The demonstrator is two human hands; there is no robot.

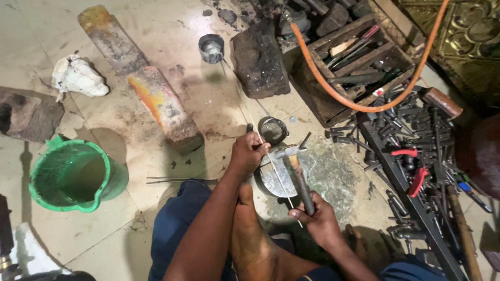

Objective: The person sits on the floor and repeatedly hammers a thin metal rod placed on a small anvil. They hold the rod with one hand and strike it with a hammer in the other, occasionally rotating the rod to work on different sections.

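No package, label or sign can be made out around the hands. The left hand [249, 154] comes in from below with the forearm rising steeply, its fingers curled shut around a thin metal rod [271, 161], pinning it onto a round metal block [273, 179] on the floor just beside that hand. The rod's long axis runs on a slant, from up and left of the left hand, across the block, down to a point just left of the right hand. The right hand [317, 216], lower and to the right, is clenched around the dark handle of a hammer [298, 174]. The handle's long axis points up and slightly left from the right hand, and the hammer's head [284, 152] lies crosswise over the rod, close to the left hand's fingertips. A bare foot [250, 229] rests between the two forearms. A small metal cup [272, 129] stands just above the left hand. A green bucket [73, 177] sits well off to the left, and a crate of tools [354, 62] lies up and to the right.
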